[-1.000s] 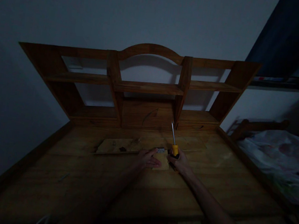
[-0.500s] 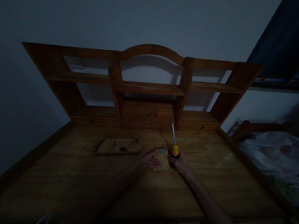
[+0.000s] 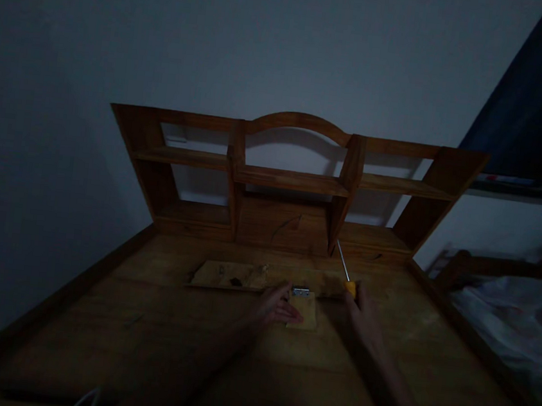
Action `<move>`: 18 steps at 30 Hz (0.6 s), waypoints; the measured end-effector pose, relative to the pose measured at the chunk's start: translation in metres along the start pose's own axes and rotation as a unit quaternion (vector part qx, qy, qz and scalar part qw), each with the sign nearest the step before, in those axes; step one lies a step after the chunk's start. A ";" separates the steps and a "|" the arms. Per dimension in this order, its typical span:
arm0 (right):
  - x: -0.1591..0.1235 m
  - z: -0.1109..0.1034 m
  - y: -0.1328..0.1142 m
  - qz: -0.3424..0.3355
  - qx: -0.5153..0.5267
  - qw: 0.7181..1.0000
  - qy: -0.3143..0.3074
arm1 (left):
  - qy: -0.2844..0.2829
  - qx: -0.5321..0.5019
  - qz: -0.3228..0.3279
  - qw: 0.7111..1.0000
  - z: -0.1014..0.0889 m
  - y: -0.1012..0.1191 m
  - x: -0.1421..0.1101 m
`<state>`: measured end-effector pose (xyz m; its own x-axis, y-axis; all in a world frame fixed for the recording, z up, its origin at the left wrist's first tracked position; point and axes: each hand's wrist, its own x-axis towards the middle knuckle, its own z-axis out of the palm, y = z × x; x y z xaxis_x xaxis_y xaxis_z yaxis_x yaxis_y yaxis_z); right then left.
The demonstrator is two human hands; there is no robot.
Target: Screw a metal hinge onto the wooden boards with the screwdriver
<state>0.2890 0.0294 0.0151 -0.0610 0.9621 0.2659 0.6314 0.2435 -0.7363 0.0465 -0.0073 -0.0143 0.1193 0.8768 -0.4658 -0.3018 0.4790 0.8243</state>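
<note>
In the head view, my right hand (image 3: 361, 312) grips a screwdriver (image 3: 350, 287) by its yellow handle, and its thin metal shaft points up and away to the left. The hand is to the right of a small wooden block (image 3: 306, 316) and apart from it. A small metal hinge (image 3: 300, 291) is at the block's far edge. My left hand (image 3: 277, 308) holds the block from the left, its index finger by the hinge and its other fingers lying on the wood. The dim light hides whether any screws are in the hinge.
Behind the block a long wooden strip (image 3: 229, 276) with dark marks lies across the desk (image 3: 178, 348). A wooden shelf unit (image 3: 292, 181) stands along the back. Pale plastic bags (image 3: 511, 312) are beyond the right edge, and a white cable (image 3: 86, 398) shows at the near left.
My right hand has moved right, away from the block, carrying the screwdriver. My left hand stays at the block and hinge. The camera view has shifted, so the scene sits lower and further right.
</note>
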 end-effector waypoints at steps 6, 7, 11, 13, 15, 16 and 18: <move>-0.007 -0.058 -0.042 -0.098 -0.059 0.993 0.017 | -0.030 -0.006 0.045 0.999 -0.002 -0.003 -0.004; -0.011 -0.064 -0.051 -0.116 -0.051 0.992 0.021 | -0.035 -0.005 0.046 0.998 -0.002 -0.003 -0.006; -0.026 -0.067 -0.076 -0.151 0.006 0.982 0.111 | -0.046 -0.004 0.043 0.998 0.000 0.001 -0.010; -0.034 -0.058 -0.082 -0.152 0.061 0.973 0.163 | -0.046 -0.005 0.044 0.998 0.000 0.001 -0.011; -0.040 -0.047 -0.085 -0.161 0.094 0.961 0.206 | -0.042 -0.006 0.043 0.998 0.001 0.001 -0.010; -0.044 -0.042 -0.086 -0.173 0.089 0.955 0.224 | -0.038 -0.008 0.041 0.998 0.001 0.001 -0.010; -0.049 -0.034 -0.087 -0.204 0.051 0.946 0.246 | -0.027 -0.014 0.033 0.999 0.001 0.001 -0.010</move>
<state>0.2634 -0.0430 0.0870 0.1000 0.6171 0.7805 0.5527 0.6178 -0.5593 0.0460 -0.0157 -0.0089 0.1484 0.9080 -0.3918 -0.3367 0.4189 0.8433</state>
